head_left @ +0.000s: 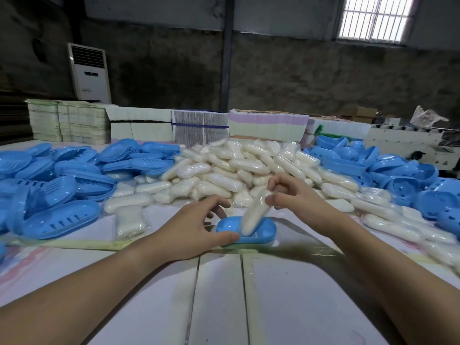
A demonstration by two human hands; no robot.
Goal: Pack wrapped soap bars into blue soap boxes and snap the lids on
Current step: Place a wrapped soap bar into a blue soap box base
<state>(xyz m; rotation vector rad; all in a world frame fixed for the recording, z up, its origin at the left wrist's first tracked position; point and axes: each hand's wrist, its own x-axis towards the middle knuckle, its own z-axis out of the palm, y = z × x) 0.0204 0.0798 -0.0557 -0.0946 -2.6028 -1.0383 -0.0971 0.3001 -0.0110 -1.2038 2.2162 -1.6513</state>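
A blue soap box (261, 232) sits open on the white table (149, 295), near the middle and just in front of the person. The left hand (196, 227) grips the box's left end, thumb curled along the near rim and fingers bent over the far rim. The right hand (296, 192) pinches the upper end of a wrapped soap bar (252, 215) between thumb and fingertips; the bar is tilted, its lower end inside the box and its upper end leaning to the right. Beyond the box, a large heap of wrapped soap bars (236, 165) spreads across the middle of the table and trails off to the right. On the left lies a pile of blue slotted lids (62, 175), and on the right a pile of blue box bases (398, 170) with holes in them. Along the far edge stand stacks of flat cartons (139, 125), bundled with straps. A white floor air conditioner (89, 73) stands against the dark far wall on the left; a small logo on it is too small to read. A barred window (375, 18) shows at the far right.
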